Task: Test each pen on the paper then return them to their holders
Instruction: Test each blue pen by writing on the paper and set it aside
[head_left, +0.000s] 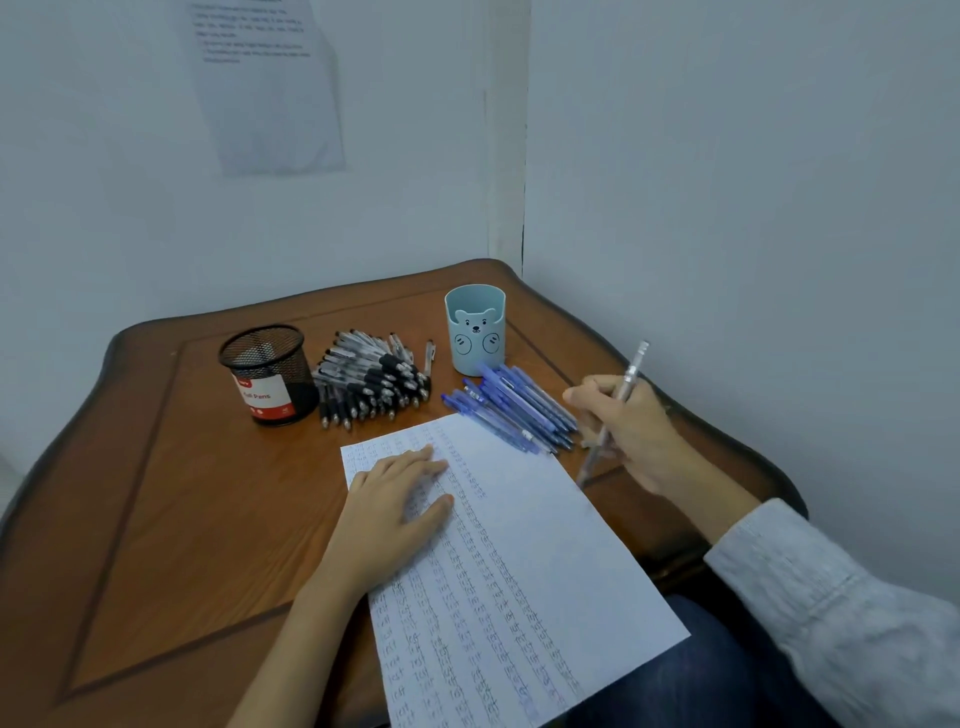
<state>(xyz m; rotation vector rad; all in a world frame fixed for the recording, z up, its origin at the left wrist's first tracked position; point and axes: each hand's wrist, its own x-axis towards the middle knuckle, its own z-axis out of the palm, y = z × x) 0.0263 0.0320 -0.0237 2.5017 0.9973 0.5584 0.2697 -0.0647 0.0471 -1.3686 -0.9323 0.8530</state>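
A white sheet of paper (540, 530) covered in columns of small handwriting lies on the wooden table, hanging over its near edge. My left hand (395, 504) rests flat on the sheet's upper left part. My right hand (628, 431), just right of the sheet, grips a pen (631, 371) upright, tip down near the paper's right edge. A pile of blue pens (514, 405) lies beyond the sheet. A pile of black pens (371, 379) lies left of it. A black mesh holder (267, 371) and a light blue bear holder (475, 327) stand behind the piles.
The brown wooden table (182, 493) sits in a corner between two pale walls. A printed notice (270, 88) hangs on the far wall. My denim-clad leg (701, 670) shows below the table's near right edge.
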